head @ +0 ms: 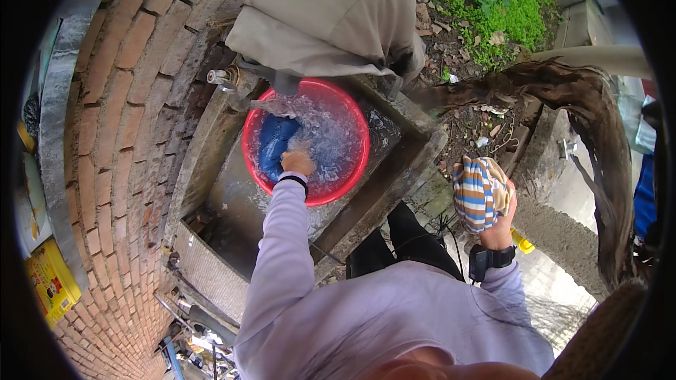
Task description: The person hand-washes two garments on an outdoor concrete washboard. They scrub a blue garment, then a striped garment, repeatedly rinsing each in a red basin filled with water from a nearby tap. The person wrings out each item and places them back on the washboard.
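Observation:
A red plastic basin (363, 166) full of churning water sits in a concrete sink (227, 190). My left hand (298, 162) is partly in the water, against a blue garment that looks like denim (275, 140); its fingers are hidden by water and splashes. To the right, outside the sink, my right hand (501, 224) holds a bunched striped cloth (475, 195) in white, blue and orange-brown. Water runs into the basin's upper left from beside a metal tap (224, 79).
A grey-brown cloth (327, 16) drapes over the sink's far end. A brick wall (127, 111) rises on the left. A thick twisted trunk (586, 84) arches at the right, above a rough concrete ledge (560, 243). Green plants (496, 5) grow beyond.

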The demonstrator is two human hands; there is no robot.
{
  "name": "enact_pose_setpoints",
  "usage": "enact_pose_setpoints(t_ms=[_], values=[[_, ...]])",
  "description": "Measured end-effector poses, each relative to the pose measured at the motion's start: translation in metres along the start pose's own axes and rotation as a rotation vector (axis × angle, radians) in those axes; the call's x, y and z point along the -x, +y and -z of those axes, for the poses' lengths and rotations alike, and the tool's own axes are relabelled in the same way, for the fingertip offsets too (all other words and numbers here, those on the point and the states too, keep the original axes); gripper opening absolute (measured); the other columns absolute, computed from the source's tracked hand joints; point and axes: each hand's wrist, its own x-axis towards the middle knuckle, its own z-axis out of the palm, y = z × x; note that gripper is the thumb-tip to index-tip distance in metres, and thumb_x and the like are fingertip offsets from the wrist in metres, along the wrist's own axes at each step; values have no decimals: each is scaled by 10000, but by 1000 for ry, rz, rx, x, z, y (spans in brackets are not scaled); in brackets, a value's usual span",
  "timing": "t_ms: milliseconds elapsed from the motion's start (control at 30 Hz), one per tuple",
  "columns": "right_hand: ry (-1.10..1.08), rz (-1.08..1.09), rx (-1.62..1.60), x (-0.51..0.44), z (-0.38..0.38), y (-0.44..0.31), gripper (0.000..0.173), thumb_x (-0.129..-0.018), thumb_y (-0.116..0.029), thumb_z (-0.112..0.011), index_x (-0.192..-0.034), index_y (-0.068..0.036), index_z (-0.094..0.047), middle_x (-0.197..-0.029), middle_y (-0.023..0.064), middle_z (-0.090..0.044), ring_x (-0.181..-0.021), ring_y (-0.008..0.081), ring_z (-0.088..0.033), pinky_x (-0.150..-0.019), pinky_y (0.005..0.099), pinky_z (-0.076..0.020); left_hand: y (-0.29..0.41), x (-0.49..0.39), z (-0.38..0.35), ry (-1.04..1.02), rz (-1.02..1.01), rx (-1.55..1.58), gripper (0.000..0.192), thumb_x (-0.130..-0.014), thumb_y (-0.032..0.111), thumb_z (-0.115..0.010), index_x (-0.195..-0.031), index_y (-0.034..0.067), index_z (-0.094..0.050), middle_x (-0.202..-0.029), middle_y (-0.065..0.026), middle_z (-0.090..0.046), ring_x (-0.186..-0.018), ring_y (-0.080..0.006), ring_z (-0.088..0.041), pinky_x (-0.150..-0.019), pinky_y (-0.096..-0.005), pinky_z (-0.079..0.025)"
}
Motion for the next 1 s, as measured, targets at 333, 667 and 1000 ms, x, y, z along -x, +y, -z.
enact_pose_setpoints(t_ms=[333, 667, 1000], values=[[-219, -167, -60, 16, -30, -15, 469, -1053, -361, -435, -1313, -25, -632, -1233, 142, -721, -1126, 290, -687, -1034, 411, -518, -31, 105, 48, 550, -307, 615, 642, -751, 58, -729, -1381, 147, -646, -1343, -186, -641, -1270, -318, -595, -1046, -402, -482], [-515, -268, -5, 12, -69, 0, 465, -1063, -348, -437, -1343, -22, -616, -1292, 133, -698, -1173, 281, -668, -1064, 409, -499, -65, 438, 141, 942, -428, 1704, 336, -919, -75, -647, -1246, 1, -637, -1014, -40, -713, -870, -119, -681, -802, -250, -565], [-577, -412, 187, 11, -95, 39, 540, -1060, -422, -409, -1429, -57, -557, -1374, 129, -647, -1224, 305, -644, -1074, 445, -505, -170, 699, 78, 1632, 87, 1702, 306, -961, 13, -652, -1264, -26, -656, -1138, -147, -732, -990, -226, -726, -880, -325, -602]])
